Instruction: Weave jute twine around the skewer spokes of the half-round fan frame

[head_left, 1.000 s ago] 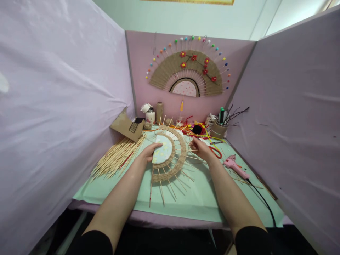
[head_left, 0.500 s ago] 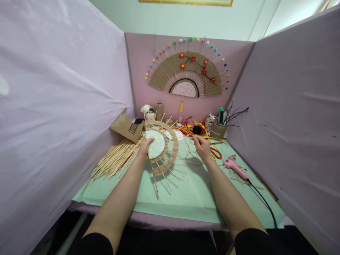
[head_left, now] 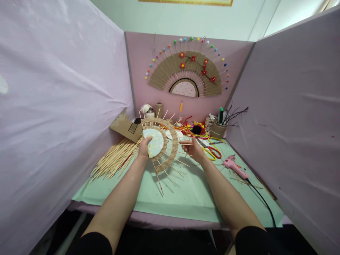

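A half-round fan frame [head_left: 174,141] of thin wooden sticks has twine woven in a curved band and a pale blue half-disc [head_left: 156,142] with yellow spots at its centre. My left hand [head_left: 145,148] grips it by the half-disc's straight edge, thumb on the front, the other fingers hidden behind. My right hand [head_left: 193,148] is at the stick tips on the right, index finger reaching toward the woven band and the other fingers curled. It seems to hold the twine, whose thin strand is hard to make out.
Red-and-yellow-handled scissors [head_left: 211,150] and a pink glue gun [head_left: 236,167] with a black cord lie to the right. Bamboo sticks [head_left: 114,159] and bent cardboard [head_left: 126,128] are at left. A stick holder [head_left: 218,130] stands behind; a finished fan [head_left: 186,71] hangs on the back panel.
My right hand has moved left and slightly down to the band, its index finger now stretched out. The fan frame has shifted and turned slightly in my left hand.
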The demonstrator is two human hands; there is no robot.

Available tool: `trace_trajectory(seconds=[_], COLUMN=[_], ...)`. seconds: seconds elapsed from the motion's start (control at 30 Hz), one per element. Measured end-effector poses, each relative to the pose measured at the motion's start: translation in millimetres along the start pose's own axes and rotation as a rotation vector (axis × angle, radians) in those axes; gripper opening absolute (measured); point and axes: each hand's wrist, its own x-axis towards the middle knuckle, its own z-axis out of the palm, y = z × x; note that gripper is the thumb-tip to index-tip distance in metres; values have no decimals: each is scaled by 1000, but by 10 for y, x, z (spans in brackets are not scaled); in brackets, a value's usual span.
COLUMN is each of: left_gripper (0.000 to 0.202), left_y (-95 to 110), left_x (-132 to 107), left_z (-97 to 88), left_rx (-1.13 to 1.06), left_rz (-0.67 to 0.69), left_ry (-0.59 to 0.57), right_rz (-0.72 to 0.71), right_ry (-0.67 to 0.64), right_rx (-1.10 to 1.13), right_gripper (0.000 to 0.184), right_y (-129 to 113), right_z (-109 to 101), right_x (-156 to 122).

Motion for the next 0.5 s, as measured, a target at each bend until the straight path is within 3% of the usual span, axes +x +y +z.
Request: trace_trajectory(seconds=[0.2, 0.5], left_gripper=[28, 33], left_y=[-12, -23], left_x=[20, 26], left_z=[-20, -20], left_rx=[-11, 30], left_rz=[43, 133], left_ry=[-14, 9], right_rz=[11, -36], right_ry=[5, 64], right_rx=[34, -22], right_gripper=[67, 58], right_y=[-73, 72], right_z=[-31, -133], right_x=[-31, 56])
